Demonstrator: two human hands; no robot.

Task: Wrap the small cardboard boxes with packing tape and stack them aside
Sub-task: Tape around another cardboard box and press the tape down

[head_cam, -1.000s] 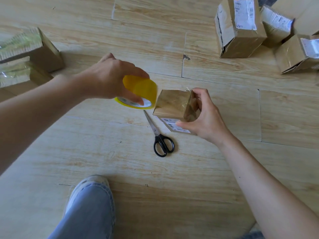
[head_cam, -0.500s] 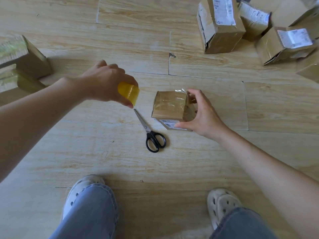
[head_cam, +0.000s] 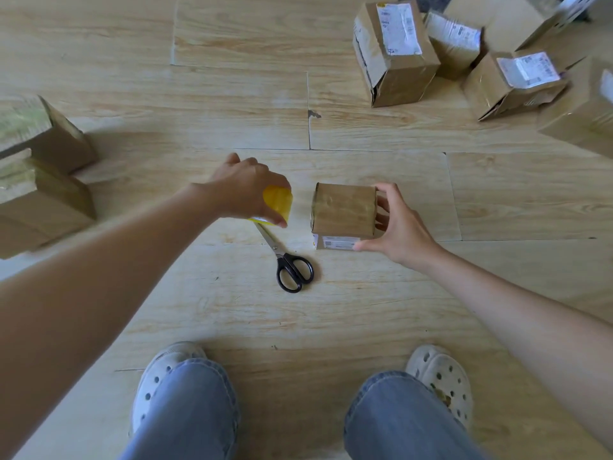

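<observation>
My left hand point(head_cam: 245, 190) grips the yellow tape roll point(head_cam: 278, 202), just over the tip of the scissors point(head_cam: 289, 262). My right hand point(head_cam: 394, 224) holds the small box point(head_cam: 343, 209) by its right side; the box stands on the floor point(head_cam: 365, 310) between both hands. I judge it light, stiff, and a little slippery under tape, so opposite sides give the best hold.

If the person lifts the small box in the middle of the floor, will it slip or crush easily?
It may slip a little: the small box seems wrapped in smooth tape. It is probably stiff, as its edges look square. The right hand spans it alone, so it is likely light.
</observation>
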